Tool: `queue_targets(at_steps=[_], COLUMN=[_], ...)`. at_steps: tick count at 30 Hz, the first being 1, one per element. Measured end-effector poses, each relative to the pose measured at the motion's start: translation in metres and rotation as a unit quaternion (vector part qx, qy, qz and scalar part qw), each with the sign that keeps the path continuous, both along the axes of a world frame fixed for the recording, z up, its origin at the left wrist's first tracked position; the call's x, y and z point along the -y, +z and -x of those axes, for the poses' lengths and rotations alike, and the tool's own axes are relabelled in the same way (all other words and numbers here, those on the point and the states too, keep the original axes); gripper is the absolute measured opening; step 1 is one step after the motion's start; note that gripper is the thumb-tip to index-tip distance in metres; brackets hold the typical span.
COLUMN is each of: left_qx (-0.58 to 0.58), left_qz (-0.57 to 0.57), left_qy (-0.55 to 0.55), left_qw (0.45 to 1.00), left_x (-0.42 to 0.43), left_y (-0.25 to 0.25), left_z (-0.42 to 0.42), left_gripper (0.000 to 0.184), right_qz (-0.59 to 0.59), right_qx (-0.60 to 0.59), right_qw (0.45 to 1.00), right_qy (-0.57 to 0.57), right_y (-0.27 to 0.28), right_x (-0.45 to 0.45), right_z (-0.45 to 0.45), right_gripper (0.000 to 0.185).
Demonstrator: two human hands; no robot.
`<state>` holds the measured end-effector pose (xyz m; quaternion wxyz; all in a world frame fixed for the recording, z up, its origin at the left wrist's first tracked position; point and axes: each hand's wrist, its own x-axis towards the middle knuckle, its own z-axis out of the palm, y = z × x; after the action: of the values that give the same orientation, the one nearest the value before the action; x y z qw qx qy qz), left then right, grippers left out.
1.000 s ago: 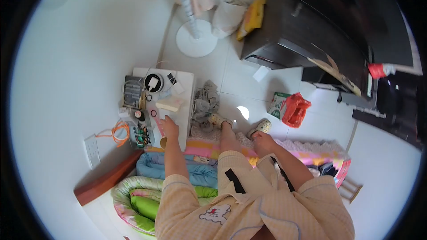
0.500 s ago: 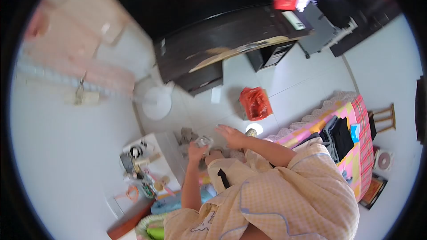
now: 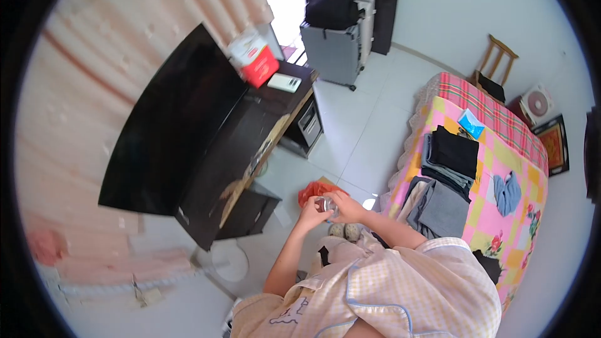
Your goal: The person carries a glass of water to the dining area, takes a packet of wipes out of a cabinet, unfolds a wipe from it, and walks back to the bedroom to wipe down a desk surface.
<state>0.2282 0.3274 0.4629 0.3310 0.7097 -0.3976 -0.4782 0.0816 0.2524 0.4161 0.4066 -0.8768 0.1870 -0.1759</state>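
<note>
Here, both hands (image 3: 311, 215) (image 3: 348, 207) clasp a clear container (image 3: 328, 206), contents indistinct

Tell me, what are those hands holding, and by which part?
The left hand and right hand hold a clear container between them, apparently by its sides.

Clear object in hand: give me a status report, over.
Left grip and right grip both on clear object. Held between them, contents unclear. Red bag just beyond in view; nothing visibly blocking.
</note>
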Motion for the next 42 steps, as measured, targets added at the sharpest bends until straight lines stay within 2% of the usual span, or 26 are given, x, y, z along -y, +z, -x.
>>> queue_targets(at_steps=[2, 4, 7, 9, 10, 12, 14, 18, 20, 23, 25, 28, 32, 34, 42], left_qx=[0.104, 0.09, 0.034, -0.005, -0.042, -0.031, -0.078, -0.084, -0.149, -0.148, -0.148, -0.148, -0.172, -0.165, -0.191], left_qz=[-0.01, 0.014, 0.062, 0.073, 0.085, 0.075, 0.092, 0.071, 0.071, 0.082, 0.096, 0.086, 0.083, 0.074, 0.1], left_qy=[-0.095, -0.122, -0.128, -0.102, -0.07, -0.078, -0.059, -0.056, -0.003, 0.019, 0.026, 0.044, 0.065, 0.07, 0.104], left_qw=[0.99, 0.988, 0.989, 0.992, 0.993, 0.994, 0.991, 0.992, 0.986, 0.985, 0.984, 0.984, 0.98, 0.981, 0.971], left_x=[0.026, 0.051, 0.086, 0.108, 0.118, 0.142, 0.17, 0.236, 0.274, 0.328, 0.371, 0.414, 0.455, 0.473, 0.576], left_y=[-0.021, -0.033, -0.041, -0.05, -0.054, -0.051, -0.054, -0.064, -0.06, -0.048, -0.04, -0.041, -0.049, -0.055, -0.063], left_z=[-0.003, -0.002, -0.005, -0.002, 0.0, 0.004, 0.01, 0.026, 0.04, 0.066, 0.077, 0.082, 0.074, 0.063, -0.003], left_gripper=[0.063, 0.066, 0.072, 0.072, 0.071, 0.07, 0.072, 0.077, 0.081, 0.076, 0.074, 0.072, 0.071, 0.071, 0.073], right_qz=[-0.01, -0.052, -0.088, -0.138, -0.14, -0.188, -0.206, -0.215, -0.24, -0.199, -0.135, -0.138, -0.202, -0.287, -0.331], right_qx=[-0.006, -0.045, -0.01, 0.077, 0.075, 0.123, 0.134, 0.163, 0.164, 0.156, 0.105, 0.079, 0.075, 0.084, 0.06], right_qw=[0.999, 0.995, 0.984, 0.96, 0.959, 0.941, 0.934, 0.933, 0.924, 0.935, 0.957, 0.965, 0.961, 0.945, 0.939], right_qy=[-0.051, -0.073, -0.153, -0.231, -0.234, -0.253, -0.258, -0.238, -0.248, -0.248, -0.233, -0.211, -0.176, -0.134, -0.076], right_y=[-0.002, 0.002, -0.012, -0.028, -0.035, -0.036, -0.037, -0.037, -0.04, -0.033, -0.019, -0.014, -0.018, -0.025, -0.054], right_x=[0.014, 0.031, 0.057, 0.072, 0.08, 0.102, 0.129, 0.198, 0.237, 0.293, 0.333, 0.383, 0.431, 0.449, 0.566], right_z=[0.008, 0.016, 0.015, 0.014, 0.017, 0.013, 0.012, 0.016, 0.022, 0.043, 0.056, 0.067, 0.064, 0.056, 0.012], right_gripper=[0.074, 0.075, 0.075, 0.074, 0.074, 0.073, 0.072, 0.072, 0.075, 0.074, 0.074, 0.078, 0.083, 0.082, 0.071])
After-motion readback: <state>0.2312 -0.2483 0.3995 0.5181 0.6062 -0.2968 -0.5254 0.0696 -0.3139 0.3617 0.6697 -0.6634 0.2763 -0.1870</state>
